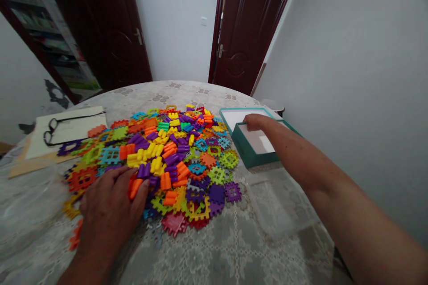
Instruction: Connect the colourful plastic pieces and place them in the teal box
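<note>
A heap of plastic building blocks covers the middle of the table, with yellow, purple and orange tube-shaped blocks (155, 151) on top of flat notched pieces such as a purple one (233, 192). My left hand (112, 198) lies at the heap's near left side, fingers curled, an orange block (135, 188) between thumb and fingers. At the right, my right hand (257, 122) reaches over the wall of an open green box (254, 159). Its fingers dip inside the box and are hidden, so their grip does not show.
Behind the green box lies a teal-edged white lid (234, 112). A clear plastic tray (281, 202) sits in front of it. Black-framed glasses (50, 131) rest on papers (36, 142) at the left. A patterned cloth (230, 249) covers the round table.
</note>
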### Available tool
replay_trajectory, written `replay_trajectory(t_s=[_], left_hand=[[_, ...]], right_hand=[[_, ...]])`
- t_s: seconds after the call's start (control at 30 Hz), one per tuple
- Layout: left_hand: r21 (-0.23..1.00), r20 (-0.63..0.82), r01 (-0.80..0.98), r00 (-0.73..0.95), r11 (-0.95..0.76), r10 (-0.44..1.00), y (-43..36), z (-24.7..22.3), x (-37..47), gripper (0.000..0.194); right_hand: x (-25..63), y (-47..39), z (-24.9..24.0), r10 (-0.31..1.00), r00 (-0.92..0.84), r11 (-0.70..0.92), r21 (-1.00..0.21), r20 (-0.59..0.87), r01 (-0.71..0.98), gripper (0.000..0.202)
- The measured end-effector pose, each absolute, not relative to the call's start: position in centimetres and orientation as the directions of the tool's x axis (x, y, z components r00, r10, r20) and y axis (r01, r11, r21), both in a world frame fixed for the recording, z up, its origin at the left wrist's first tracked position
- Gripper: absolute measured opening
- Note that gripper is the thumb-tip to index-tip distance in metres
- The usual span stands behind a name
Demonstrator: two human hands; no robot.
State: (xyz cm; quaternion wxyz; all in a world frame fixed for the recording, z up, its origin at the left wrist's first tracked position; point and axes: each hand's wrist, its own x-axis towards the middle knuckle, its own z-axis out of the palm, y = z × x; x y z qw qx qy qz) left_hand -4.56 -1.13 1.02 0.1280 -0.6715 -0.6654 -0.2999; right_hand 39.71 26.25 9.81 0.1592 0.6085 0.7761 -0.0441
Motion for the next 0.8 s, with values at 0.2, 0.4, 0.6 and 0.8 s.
replay_trajectory(t_s=[0.2,0.4,0.6,0.8], left_hand=[[0.212,0.574,0.973,-0.052,-0.087,0.817,-0.9,0.8,-4.8,0.038],[0.203,0.567,0.976,-0.049,-0.081,0.822,-1.0,1.0,-4.7,0.039],[0.204,0.544,0.978,-0.083,-0.035,0.835,-1.1,1.3,-4.3,0.039],[0.262,0.57,0.957,-0.048,-0.126,0.82,-0.6,0.6,-5.3,0.037]], right_hand=[[39.4,25.6,10.2,0.931,-0.185,0.242,0.154,-0.316,0.958,0.031],[38.5,25.0,10.2,0.925,-0.192,0.262,0.184,-0.328,0.947,0.04],[37.9,22.1,12.1,0.957,-0.195,0.243,0.221,-0.216,0.945,0.051],[38.0,8.1,12.8,0.895,-0.312,0.304,0.077,0.318,0.95,0.048]])
